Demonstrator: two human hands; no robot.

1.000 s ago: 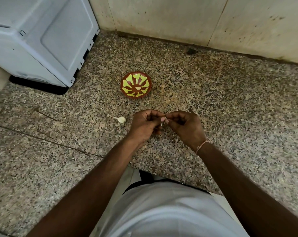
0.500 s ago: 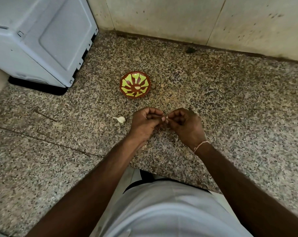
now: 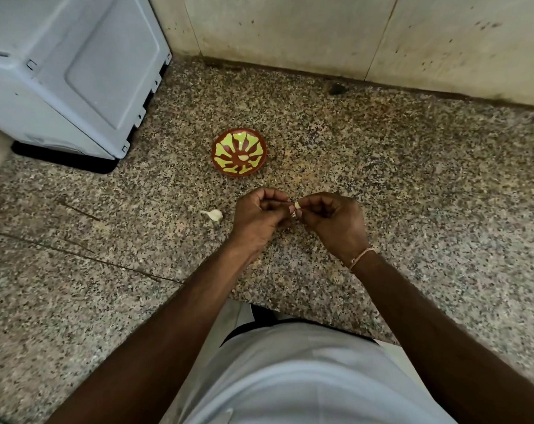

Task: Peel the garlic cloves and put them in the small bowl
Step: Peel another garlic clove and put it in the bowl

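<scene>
Speckled granite: the grey-and-brown stone counter [image 3: 412, 185] fills most of the head view and carries everything in the scene.
Left hand: the person's left hand [image 3: 259, 218] is held just above the counter, fingers curled inward, thumb and fingertips meeting the clove from the left.
Right hand: the person's right hand [image 3: 333, 221] faces it, fingers curled, pinching the same clove from the right; a thin pale thread bracelet [image 3: 359, 258] circles its wrist.
Held clove: a small pale yellowish garlic clove [image 3: 297, 205] sits between the fingertips of both hands, with a whitish scrap of skin hanging just under it; how much skin remains on it cannot be told.
Loose clove: a white, unpeeled garlic clove with a pointed tail [image 3: 214, 214] lies on the counter just left of the left hand, apart from it.
Bowl: a small round reddish-brown bowl painted with yellow-green petal shapes [image 3: 238, 152] stands on the counter beyond the hands, well apart from them; a pale half-round patch sits at its centre, and whether that is paint or a clove cannot be told.
Appliance: a pale grey boxy plastic appliance [image 3: 76, 71] stands at the far left corner of the counter.
Wall: beige tiled wall [image 3: 320, 32] with dark specks runs along the back edge.
Clothing: a white garment [image 3: 305, 377] shows at the bottom, between the forearms.
</scene>
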